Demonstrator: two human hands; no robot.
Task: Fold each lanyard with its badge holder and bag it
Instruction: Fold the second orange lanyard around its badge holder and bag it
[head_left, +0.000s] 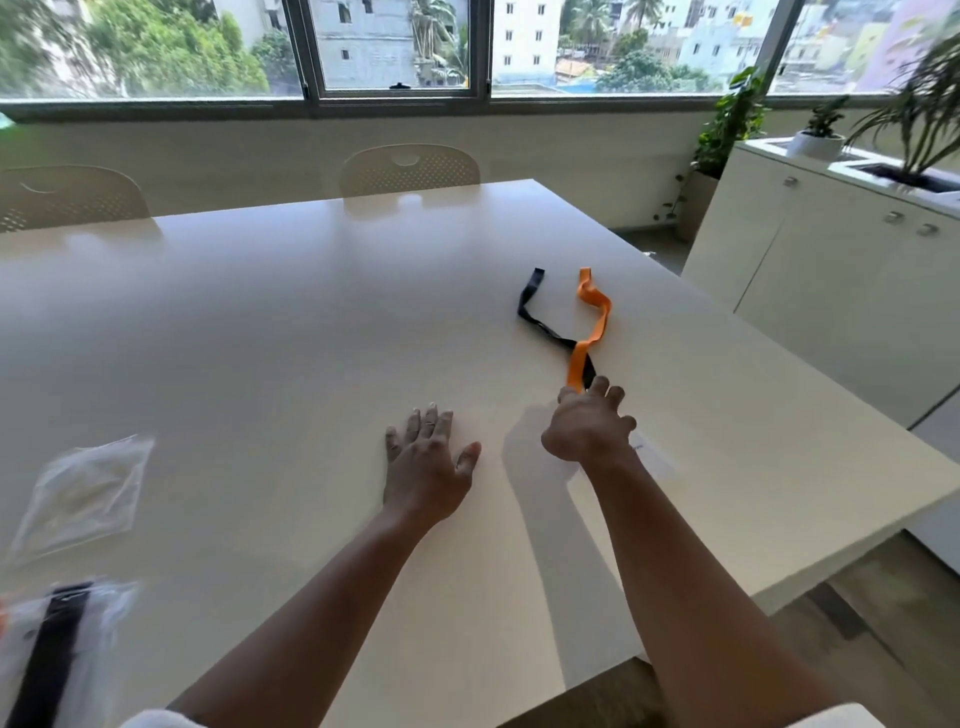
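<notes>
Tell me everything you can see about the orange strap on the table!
The orange strap is a flat, bright ribbon that looks like woven fabric. It lies loose and wavy on the white table, toward its right side, its far end folded into a small loop. It crosses over a black strap near the right hand, whose fingertips reach its near end. Whether they grip it cannot be told.
</notes>
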